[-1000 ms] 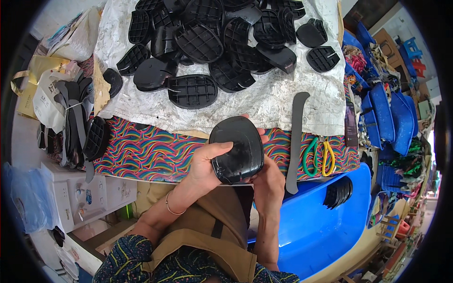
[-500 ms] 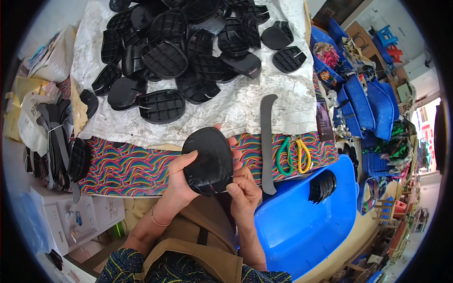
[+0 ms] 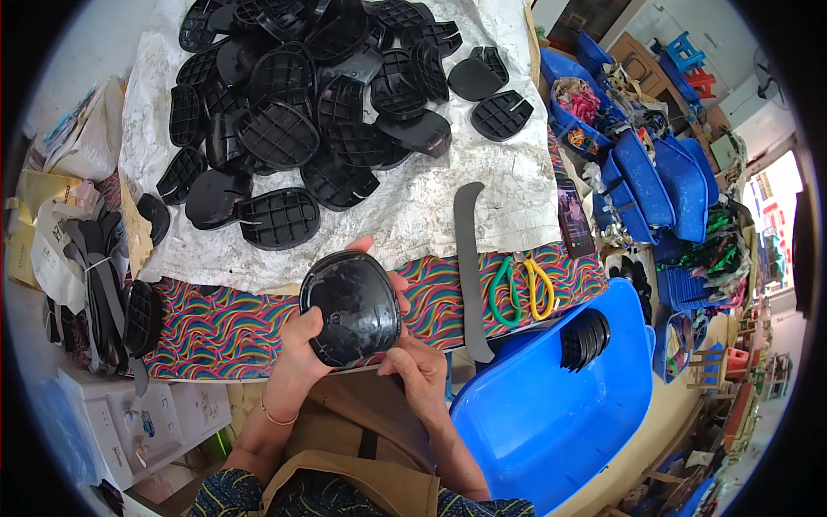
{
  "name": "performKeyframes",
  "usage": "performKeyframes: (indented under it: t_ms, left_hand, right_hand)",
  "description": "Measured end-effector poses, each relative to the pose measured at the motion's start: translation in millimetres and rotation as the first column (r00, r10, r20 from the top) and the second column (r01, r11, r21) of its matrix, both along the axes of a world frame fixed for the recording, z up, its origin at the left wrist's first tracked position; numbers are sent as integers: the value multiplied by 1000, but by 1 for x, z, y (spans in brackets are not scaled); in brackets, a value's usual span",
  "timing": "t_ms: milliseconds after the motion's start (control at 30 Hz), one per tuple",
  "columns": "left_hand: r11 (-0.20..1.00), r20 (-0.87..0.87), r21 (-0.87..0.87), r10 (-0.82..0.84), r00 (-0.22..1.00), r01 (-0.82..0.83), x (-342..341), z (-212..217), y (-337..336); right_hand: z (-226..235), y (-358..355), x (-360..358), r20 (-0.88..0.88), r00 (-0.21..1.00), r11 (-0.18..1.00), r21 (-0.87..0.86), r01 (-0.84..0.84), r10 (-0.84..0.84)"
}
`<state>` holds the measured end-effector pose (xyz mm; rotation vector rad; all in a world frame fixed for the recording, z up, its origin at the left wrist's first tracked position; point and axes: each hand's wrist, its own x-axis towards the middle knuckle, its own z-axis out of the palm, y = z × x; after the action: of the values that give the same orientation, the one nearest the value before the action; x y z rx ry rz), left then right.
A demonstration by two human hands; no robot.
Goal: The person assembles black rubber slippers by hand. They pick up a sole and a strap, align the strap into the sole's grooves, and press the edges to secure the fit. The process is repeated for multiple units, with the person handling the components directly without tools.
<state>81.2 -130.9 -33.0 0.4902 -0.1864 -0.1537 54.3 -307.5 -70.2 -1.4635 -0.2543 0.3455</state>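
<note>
My left hand [image 3: 303,342] grips a black rounded plastic piece [image 3: 353,306] with a smooth, shiny face turned up; the thumb lies on its left side and fingertips show past its far and right edges. My right hand [image 3: 419,372] is closed, thumb and fingers pinched at the lower right edge of the same piece. Beyond the hands, a heap of similar black pieces [image 3: 277,133], several showing gridded undersides, lies on a stained white sheet [image 3: 413,211]. To the right of the hands lies a long dark grey curved strip [image 3: 469,276].
Green-handled scissors [image 3: 505,293] and yellow-handled scissors [image 3: 541,290] lie on the patterned cloth [image 3: 215,332], near a phone [image 3: 575,220]. A blue tub [image 3: 551,414] at right holds a few stacked black pieces [image 3: 586,340]. Bundled grey strips [image 3: 102,276] hang at left; blue baskets [image 3: 646,185] stand farther right.
The black piece has tilted in my hands, so its face catches more light. My view has shifted, and the hands and piece sit slightly lower and more to the left.
</note>
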Motion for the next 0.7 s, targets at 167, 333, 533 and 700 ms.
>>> performKeyframes:
  t_ms: [167, 333, 533, 700]
  left_hand:
    - [967, -158, 237, -51, 986, 88, -14, 17, 2]
    - [921, -328, 328, -97, 940, 209, -41, -8, -1]
    - [944, -411, 232, -125, 903, 236, -43, -7, -4]
    - [925, -388, 286, -125, 913, 249, -45, -12, -2]
  right_hand:
    - [17, -3, 11, 8, 950, 948, 78, 310, -311]
    - [28, -6, 29, 152, 968, 979, 78, 188, -198]
    - [25, 1, 22, -23, 970, 952, 188, 241, -241]
    - [19, -4, 22, -137, 983, 949, 274, 158, -124]
